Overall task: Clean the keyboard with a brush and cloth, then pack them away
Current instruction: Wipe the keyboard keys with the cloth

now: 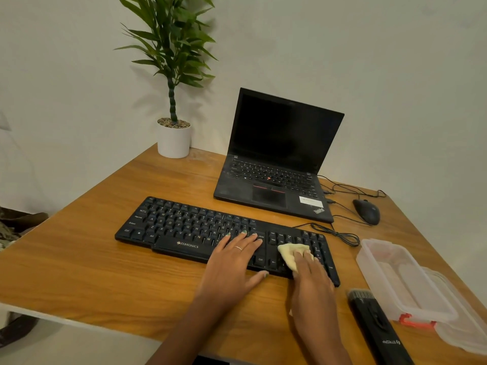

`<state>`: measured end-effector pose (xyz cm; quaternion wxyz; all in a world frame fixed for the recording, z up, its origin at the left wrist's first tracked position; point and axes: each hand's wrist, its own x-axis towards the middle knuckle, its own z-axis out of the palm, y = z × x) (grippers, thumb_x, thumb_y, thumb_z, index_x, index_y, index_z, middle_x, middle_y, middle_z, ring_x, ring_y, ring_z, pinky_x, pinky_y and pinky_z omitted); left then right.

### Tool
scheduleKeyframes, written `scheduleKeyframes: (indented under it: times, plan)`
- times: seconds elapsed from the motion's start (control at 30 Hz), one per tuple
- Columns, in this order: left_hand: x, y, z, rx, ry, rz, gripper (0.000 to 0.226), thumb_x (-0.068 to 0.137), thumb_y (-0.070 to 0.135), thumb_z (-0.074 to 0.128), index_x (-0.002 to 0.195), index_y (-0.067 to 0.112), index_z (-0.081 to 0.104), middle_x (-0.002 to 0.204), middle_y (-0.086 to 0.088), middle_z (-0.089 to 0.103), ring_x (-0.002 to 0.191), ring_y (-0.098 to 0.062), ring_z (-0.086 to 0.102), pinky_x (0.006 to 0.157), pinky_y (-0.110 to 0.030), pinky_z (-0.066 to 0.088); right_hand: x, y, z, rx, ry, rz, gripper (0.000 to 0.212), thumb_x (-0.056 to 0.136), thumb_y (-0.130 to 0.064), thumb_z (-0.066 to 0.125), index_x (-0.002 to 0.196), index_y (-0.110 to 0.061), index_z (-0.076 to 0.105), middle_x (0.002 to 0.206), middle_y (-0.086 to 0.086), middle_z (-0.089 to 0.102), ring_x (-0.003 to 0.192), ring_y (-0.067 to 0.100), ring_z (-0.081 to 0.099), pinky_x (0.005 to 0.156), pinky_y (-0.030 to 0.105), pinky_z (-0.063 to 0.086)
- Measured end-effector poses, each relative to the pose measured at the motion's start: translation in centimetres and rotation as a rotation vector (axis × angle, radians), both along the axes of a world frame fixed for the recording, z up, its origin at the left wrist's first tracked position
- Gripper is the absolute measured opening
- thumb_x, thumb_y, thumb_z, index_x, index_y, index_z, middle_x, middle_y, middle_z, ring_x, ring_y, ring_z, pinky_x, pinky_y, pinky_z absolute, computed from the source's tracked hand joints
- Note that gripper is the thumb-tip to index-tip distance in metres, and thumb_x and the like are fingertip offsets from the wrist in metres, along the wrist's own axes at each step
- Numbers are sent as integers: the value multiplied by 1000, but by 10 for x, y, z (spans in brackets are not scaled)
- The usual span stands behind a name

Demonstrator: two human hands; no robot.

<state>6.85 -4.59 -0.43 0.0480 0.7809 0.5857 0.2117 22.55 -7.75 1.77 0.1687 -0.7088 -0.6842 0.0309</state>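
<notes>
Nearest the camera, the right hand [312, 275] is pressing a pale yellow cloth [291, 255] onto the right end of the black keyboard [200, 230], its fingers [303, 255] lying fairly straight on the soft, bunched fabric, pinning it flat for wiping rather than clutching it. Just beside it, the left hand [234, 262] is resting open on the keys, fingers spread and holding nothing, probably bracing the light plastic board against sliding on the smooth wooden surface [87, 259]. Further right, the black brush [376, 325] is lying idle near the front edge, so brushing looks done. A clear plastic box [403, 280] is sitting open just beside it, its lid [463, 325] underneath, waiting for both tools.
</notes>
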Motion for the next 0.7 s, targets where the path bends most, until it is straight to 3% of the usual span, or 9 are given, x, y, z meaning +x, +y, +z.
scheduleKeyframes:
  times: [0.07,0.13,0.3,0.37,0.43,0.5,0.57,0.6,0.7]
  plan:
    - [-1,-1,1,-1,7,1,71,92,64,36,151,34,11,159,14,13,145,-2,3,119,-32,-7,6,3,8,71,261,-40,47,98,-15,40,144,-23,30,137,5,49,121,17,47,97,32,44]
    - [-5,-2,2,-8,30,17,76,90,69,33,152,34,7,159,14,8,145,-3,0,119,-35,-10,12,11,17,148,456,-45,44,98,-12,40,142,-21,35,129,8,55,110,20,54,82,28,47]
    - [-28,-6,6,-24,74,126,100,65,83,1,152,33,4,160,14,4,145,-3,-3,116,-39,-13,10,36,38,146,441,154,49,98,-9,41,142,-30,33,122,-6,49,101,7,49,66,11,38]
    - [-31,-5,7,-31,68,149,102,64,84,1,152,33,6,160,13,5,145,-4,-3,116,-40,-13,1,49,39,89,314,215,55,96,-6,43,143,-32,31,126,-8,47,103,5,47,75,15,44]
    - [-29,-5,6,-34,88,151,102,64,84,0,152,31,5,160,12,4,146,-5,-4,115,-40,-13,-12,58,34,55,198,247,60,93,-3,46,143,-31,30,140,-5,42,120,11,44,95,28,45]
    - [-27,-4,5,-38,92,167,104,63,84,-1,152,30,5,160,11,4,146,-6,-4,116,-40,-13,-27,55,23,-21,89,317,62,92,-6,49,144,-31,27,149,-1,32,135,17,30,112,36,31]
    - [-27,-4,3,-47,90,182,104,64,84,0,152,30,4,160,11,4,146,-6,-4,117,-40,-11,-38,46,14,-74,-50,424,65,94,-11,49,148,-30,19,157,-2,15,145,17,9,117,34,8]
    - [-28,-4,3,-51,90,182,102,66,84,3,152,29,4,160,11,4,146,-6,-4,118,-40,-10,-38,42,12,-79,-93,451,67,94,-13,50,149,-30,16,158,-4,11,145,16,4,117,33,4]
    - [-28,-4,4,-57,84,167,91,81,82,24,152,28,4,160,10,3,146,-7,-5,119,-41,-8,-26,48,20,-67,-179,388,63,95,-17,48,148,-31,17,157,-4,14,145,15,7,117,33,7]
